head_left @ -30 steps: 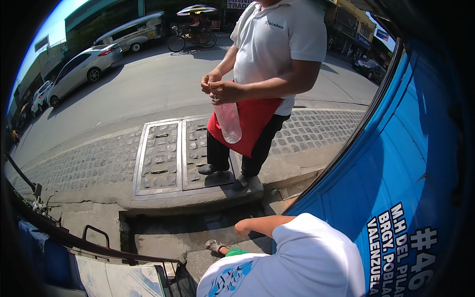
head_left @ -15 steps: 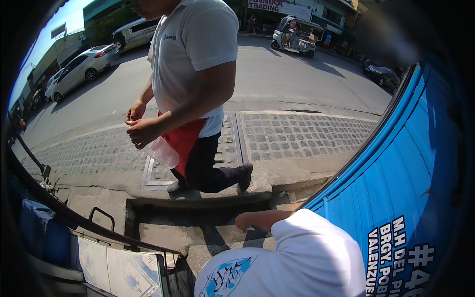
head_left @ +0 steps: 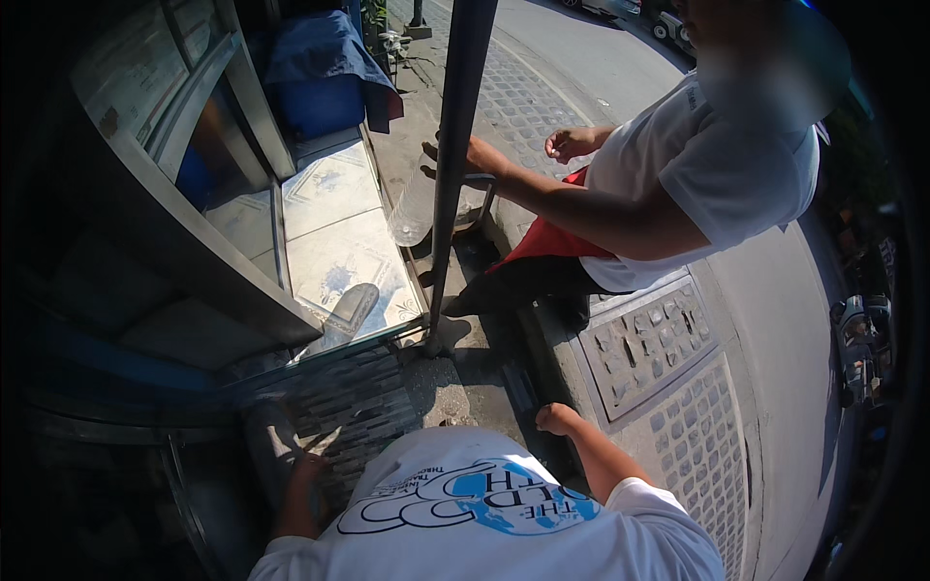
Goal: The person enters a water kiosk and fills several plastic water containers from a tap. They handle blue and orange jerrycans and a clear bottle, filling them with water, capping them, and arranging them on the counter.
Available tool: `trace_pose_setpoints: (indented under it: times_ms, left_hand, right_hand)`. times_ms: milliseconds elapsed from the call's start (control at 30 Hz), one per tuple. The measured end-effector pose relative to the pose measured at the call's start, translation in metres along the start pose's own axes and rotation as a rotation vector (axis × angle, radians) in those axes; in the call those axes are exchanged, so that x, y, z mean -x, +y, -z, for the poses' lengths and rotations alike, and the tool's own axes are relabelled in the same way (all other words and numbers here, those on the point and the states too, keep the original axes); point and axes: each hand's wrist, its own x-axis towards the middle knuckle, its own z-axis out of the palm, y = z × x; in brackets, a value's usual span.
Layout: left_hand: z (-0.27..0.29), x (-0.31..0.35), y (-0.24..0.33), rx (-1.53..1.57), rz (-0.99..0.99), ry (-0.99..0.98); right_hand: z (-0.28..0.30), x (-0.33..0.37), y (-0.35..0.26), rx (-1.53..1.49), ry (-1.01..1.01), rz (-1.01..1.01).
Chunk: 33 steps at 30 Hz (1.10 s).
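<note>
Hands low in the head view: left hand [head_left: 310, 467] in shadow beside the striped tiles [head_left: 358, 399], right hand [head_left: 556, 418] curled over the gutter [head_left: 516, 385], and whether either grips anything, I can't tell. Ahead, clear plastic [head_left: 412, 218] hangs below a co-worker's hand [head_left: 482, 156], beside the post [head_left: 458, 126].

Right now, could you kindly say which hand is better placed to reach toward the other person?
Probably the right hand: it extends farther forward, nearer the other person; the left hand is farther back.
</note>
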Motion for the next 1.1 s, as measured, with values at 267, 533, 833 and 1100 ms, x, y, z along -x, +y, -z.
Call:
trace_pose_setpoints:
  times_ms: [267, 533, 833, 1100]
  left_hand:
    - [-0.015, 0.205, -0.114, -0.248, 0.471, 0.413]
    - [-0.019, 0.334, -0.099, -0.479, 0.816, 0.538]
    - [0.040, 0.331, -0.133, -0.227, 0.908, 0.087]
    - [-0.059, 0.322, -0.232, -0.276, 0.832, 0.556]
  right_hand:
    - [0.041, -0.088, -0.077, 0.252, -0.117, 0.219]
    - [0.073, -0.133, -0.223, 0.422, -0.101, 0.387]
    - [0.008, -0.165, -0.463, 0.413, -0.182, 0.599]
    - [-0.044, -0.152, -0.632, 0.764, -0.346, 0.714]
